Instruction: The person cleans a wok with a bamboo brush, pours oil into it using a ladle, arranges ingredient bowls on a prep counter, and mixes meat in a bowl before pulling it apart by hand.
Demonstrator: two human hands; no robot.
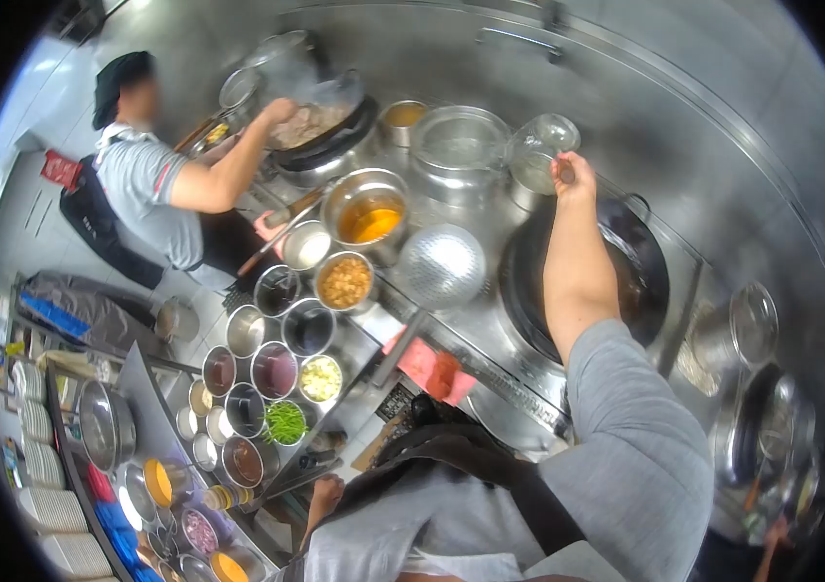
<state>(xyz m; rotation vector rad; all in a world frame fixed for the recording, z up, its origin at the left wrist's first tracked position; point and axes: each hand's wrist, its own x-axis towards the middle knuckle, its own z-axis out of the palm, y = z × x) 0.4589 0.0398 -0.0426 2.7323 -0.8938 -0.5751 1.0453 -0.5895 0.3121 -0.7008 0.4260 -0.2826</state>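
My right hand (576,175) reaches far forward over the stove, closed around the brown handle end (566,173) of a utensil. The utensil's head cannot be made out. Just beyond the hand are a metal pot (532,173) and a round wire strainer (560,129). Below my forearm sits a large dark wok (641,257), partly hidden by the arm. My left hand (326,495) hangs low at my side near the shelf edge, fingers curled in, with nothing visible in it. A perforated skimmer (442,266) lies in front of me, its handle pointing toward me.
A co-worker (155,184) at the left handles a pan of food (311,126). Pots of yellow liquid (371,221), browned cubes (345,280) and chopped greens (285,423) crowd the left. A red cloth (432,369) lies on the front edge. More pots (738,325) stand right.
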